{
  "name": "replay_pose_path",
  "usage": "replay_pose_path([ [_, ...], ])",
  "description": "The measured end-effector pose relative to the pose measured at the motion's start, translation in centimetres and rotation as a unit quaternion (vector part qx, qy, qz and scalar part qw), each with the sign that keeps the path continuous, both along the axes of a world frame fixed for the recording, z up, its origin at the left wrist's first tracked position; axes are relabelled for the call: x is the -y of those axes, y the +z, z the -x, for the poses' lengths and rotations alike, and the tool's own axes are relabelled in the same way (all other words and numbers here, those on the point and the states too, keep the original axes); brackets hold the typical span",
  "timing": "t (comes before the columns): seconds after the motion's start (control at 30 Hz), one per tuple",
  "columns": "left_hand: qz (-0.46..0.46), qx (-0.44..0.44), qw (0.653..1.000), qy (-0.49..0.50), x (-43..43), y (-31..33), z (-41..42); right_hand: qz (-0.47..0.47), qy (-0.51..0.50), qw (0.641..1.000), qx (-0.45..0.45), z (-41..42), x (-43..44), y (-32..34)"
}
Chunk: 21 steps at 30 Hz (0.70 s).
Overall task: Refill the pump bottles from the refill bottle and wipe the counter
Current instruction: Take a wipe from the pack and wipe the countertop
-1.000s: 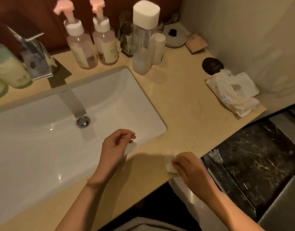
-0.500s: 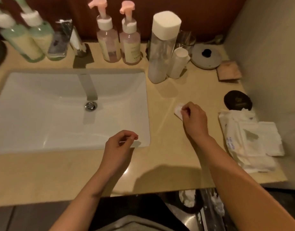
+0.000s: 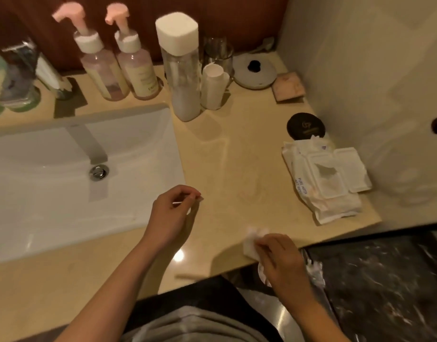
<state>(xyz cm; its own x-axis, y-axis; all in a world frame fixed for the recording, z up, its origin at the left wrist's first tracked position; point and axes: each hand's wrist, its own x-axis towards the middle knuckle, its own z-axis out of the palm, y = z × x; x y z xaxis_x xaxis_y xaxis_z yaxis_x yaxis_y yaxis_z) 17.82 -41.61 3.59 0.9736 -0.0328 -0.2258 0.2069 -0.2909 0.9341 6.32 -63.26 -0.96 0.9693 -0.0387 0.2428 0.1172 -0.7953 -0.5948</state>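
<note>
**As you wipe the front edge of the counter**

Head view. Where the counter [image 3: 237, 164] ends at its front right edge, your right hand [image 3: 279, 257] lies knuckles up with its fingers curled over a white wipe [image 3: 250, 245], gripping it and pressing it onto the stone; part of the wipe shows beyond the fingertips. Your left hand [image 3: 173, 213] hovers over the near right corner of the sink [image 3: 52, 193], fingers curled inward and thumb tip meeting forefinger tip; you cannot tell from this view whether anything is pinched between them. The two hands are apart.

At the back of the counter, two pump bottles [image 3: 104, 70] with pink pump heads stand upright side by side, touching or nearly so, each holding pale pink liquid. Just to their right stands the refill bottle [image 3: 181, 77], tall and clear with a square white cap on, and a small white bottle [image 3: 212, 87] stands against its right side. Behind that is a glass [image 3: 217, 55], and beside it a round white lid [image 3: 254, 72] lies flat.

Near the right wall, a black disc [image 3: 305, 126] lies just behind an opened wipe packet [image 3: 326, 183]. The faucet [image 3: 89, 141] reaches over the basin above the drain [image 3: 99, 172]
</note>
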Motion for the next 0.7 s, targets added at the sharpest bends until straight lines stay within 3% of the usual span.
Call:
replay_pose_path([
  [0.2,-0.018,0.005,0.999,-0.044,-0.5,0.0,0.2,0.048,-0.117,0.992,-0.004,-0.1,4.1,0.6],
  [0.33,-0.018,0.007,0.998,-0.061,-1.5,-0.1,0.7,-0.051,-0.236,0.970,0.032,-2.0,2.4,0.4],
  [0.43,-0.021,0.013,0.998,-0.064,-2.6,-0.1,1.0,-0.065,-0.319,0.944,0.054,-3.0,-0.4,0.2],
  [0.7,-0.008,0.016,0.999,-0.049,-4.7,0.6,0.9,-0.016,-0.119,0.992,0.045,-1.6,-6.9,-0.1],
])
